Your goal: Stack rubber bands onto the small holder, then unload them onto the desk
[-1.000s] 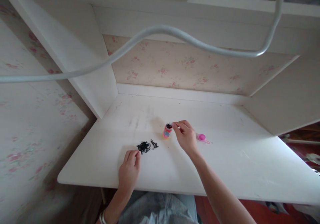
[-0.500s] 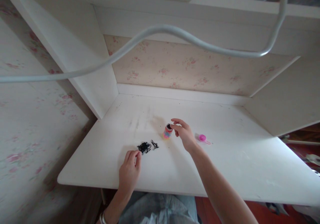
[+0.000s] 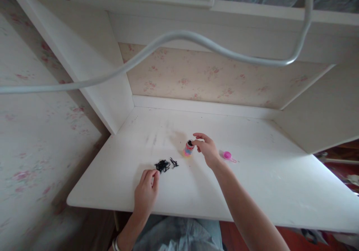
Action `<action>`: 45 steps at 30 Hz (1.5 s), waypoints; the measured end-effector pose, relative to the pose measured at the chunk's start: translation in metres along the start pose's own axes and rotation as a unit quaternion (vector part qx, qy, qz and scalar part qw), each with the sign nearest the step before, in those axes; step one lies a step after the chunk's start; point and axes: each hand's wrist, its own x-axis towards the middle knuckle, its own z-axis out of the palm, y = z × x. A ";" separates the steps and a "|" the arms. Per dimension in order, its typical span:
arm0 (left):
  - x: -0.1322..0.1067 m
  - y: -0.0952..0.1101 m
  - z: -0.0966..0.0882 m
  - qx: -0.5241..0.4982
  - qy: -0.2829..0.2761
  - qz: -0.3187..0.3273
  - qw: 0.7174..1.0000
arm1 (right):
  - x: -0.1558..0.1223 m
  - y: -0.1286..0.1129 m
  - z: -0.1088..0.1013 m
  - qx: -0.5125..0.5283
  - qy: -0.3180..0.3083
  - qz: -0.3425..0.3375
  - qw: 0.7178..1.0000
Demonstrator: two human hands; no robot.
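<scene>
Head view: right grip [image 3: 209, 152] pinches narrow at the small jar [image 3: 188, 149] mouth, while left grip [image 3: 146, 192] rests curled narrow on the bench [image 3: 252, 183] beside black bands [image 3: 162, 165].

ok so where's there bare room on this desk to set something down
Widest bare patch: the desk right of the pink lid, out to the side panel. Also bare: the back strip behind the jar, and the left corner. Crowded: front middle, with black bands, left hand and right hand.
</scene>
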 end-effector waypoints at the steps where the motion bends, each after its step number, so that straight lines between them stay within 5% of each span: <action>1: 0.000 0.000 0.000 0.001 0.001 0.003 1.000 | 0.001 -0.001 0.001 -0.002 -0.010 0.007 1.000; 9: 0.003 0.001 -0.003 -0.035 -0.019 -0.025 0.999 | 0.002 -0.011 0.006 -0.004 -0.006 0.012 1.000; 15: 0.025 0.017 -0.013 -0.132 -0.048 -0.072 0.988 | -0.010 -0.009 -0.014 0.087 -0.019 0.029 0.996; 23: 0.070 0.087 -0.011 -0.209 -0.077 0.014 0.975 | -0.047 0.083 -0.032 0.031 0.034 0.070 0.996; 27: 0.090 0.113 0.003 -0.232 -0.058 0.050 0.970 | -0.071 0.113 -0.033 0.000 0.049 -0.026 0.998; 33: 0.107 0.123 0.024 -0.228 -0.030 0.089 0.969 | -0.077 0.112 -0.030 -0.047 0.038 -0.115 0.992; 45: 0.109 0.123 0.031 -0.224 -0.064 0.064 0.970 | -0.074 0.105 -0.033 -0.058 0.025 -0.108 0.992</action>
